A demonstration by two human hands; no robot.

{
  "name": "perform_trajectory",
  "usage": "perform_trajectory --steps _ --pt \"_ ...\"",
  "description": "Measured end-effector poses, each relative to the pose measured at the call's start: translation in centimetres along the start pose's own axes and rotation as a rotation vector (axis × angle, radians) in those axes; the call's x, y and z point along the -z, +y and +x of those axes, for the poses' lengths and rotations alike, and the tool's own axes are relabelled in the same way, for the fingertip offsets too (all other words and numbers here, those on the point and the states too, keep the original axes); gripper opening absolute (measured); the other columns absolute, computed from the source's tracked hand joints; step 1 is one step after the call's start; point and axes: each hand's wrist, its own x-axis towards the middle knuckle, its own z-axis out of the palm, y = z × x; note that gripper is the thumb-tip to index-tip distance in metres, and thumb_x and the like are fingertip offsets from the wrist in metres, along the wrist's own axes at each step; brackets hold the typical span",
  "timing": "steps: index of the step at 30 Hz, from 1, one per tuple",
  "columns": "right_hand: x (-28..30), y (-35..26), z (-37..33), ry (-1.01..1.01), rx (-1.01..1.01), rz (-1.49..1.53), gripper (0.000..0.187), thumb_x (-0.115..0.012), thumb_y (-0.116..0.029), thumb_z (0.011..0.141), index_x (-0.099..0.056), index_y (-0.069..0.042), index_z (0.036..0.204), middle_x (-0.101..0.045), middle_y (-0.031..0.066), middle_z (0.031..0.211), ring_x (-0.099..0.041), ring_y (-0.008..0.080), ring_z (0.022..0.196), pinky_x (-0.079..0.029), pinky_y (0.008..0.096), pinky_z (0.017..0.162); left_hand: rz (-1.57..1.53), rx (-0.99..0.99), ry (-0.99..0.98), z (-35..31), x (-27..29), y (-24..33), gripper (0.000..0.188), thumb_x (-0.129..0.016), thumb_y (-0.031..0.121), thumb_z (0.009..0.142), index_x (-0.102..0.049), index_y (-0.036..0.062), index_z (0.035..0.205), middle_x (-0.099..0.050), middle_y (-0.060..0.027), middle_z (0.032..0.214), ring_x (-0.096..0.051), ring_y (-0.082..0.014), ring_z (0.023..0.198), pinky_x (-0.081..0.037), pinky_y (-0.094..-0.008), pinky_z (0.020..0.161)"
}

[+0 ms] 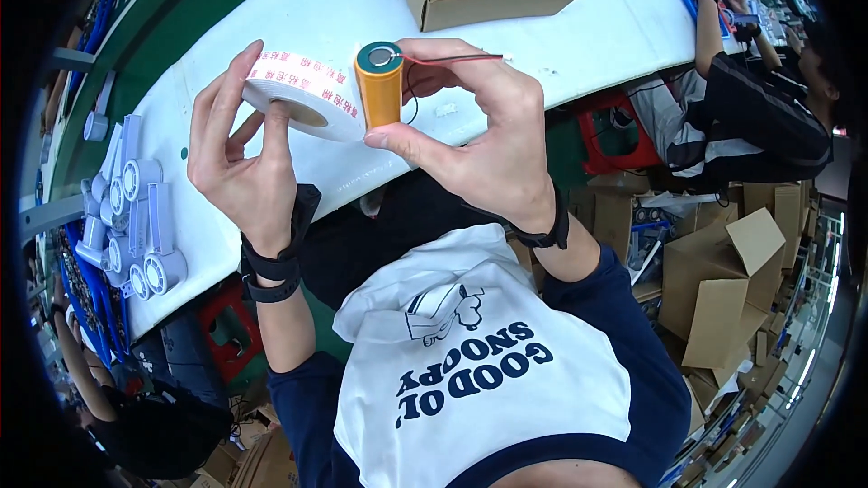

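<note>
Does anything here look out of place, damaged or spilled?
Nothing stands out. The right hand holds an orange battery upright, its red and black wires trailing loose; the left hand holds a roll of tape against it. More batteries sit in the open cardboard box on the white table.

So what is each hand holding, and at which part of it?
The left hand holds a white tape roll by its rim. The right hand pinches an orange cylindrical cell at its side, thumb low.
</note>
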Motion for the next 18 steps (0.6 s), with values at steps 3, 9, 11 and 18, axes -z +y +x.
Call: perform_trajectory --steps 3,9,11,18 --pt "0.1 0.4 -0.3 0.023 -0.019 0.017 0.059 -0.088 -0.015 0.073 -0.06 0.005 0.12 -0.065 0.0166 0.116 -0.07 0.022 0.095 -0.057 0.0311 0.083 0.001 -0.01 0.0 0.0 -0.4 -0.2 0.052 -0.068 -0.01 0.076 -0.07 0.0151 0.122 -0.069 -0.0084 0.109 -0.068 -0.0193 0.101 -0.064 -0.03 0.071" --pt "-1.7 1.5 0.3 0.169 -0.049 0.321 0.06 -0.083 -0.015 0.08 -0.054 0.007 0.127 -0.065 0.0168 0.115 -0.066 0.0242 0.104 -0.053 0.034 0.094 0.034 0.03 -0.071 0.0 0.6 -0.5 0.051 -0.069 -0.007 0.075 -0.069 0.012 0.123 -0.069 -0.0088 0.108 -0.069 -0.019 0.097 -0.064 -0.0302 0.069" --pt "-2.8 1.8 0.8 0.203 -0.062 0.398 0.06 -0.082 -0.015 0.081 -0.052 0.007 0.128 -0.064 0.0163 0.115 -0.066 0.024 0.105 -0.053 0.0345 0.095 0.047 0.042 -0.091 0.3 0.9 -0.6 0.052 -0.069 -0.007 0.075 -0.069 0.0112 0.123 -0.069 -0.0089 0.107 -0.069 -0.0189 0.096 -0.065 -0.0303 0.068" --pt "-0.6 2.3 5.8 0.575 0.019 0.854 0.055 -0.083 -0.015 0.081 -0.054 0.006 0.123 -0.066 0.0132 0.105 -0.067 0.0179 0.096 -0.054 0.0315 0.09 0.167 0.332 -0.349 -2.3 2.8 1.0 0.051 -0.066 -0.004 0.078 -0.066 0.0091 0.127 -0.068 -0.0114 0.105 -0.067 -0.0176 0.088 -0.062 -0.0283 0.065"
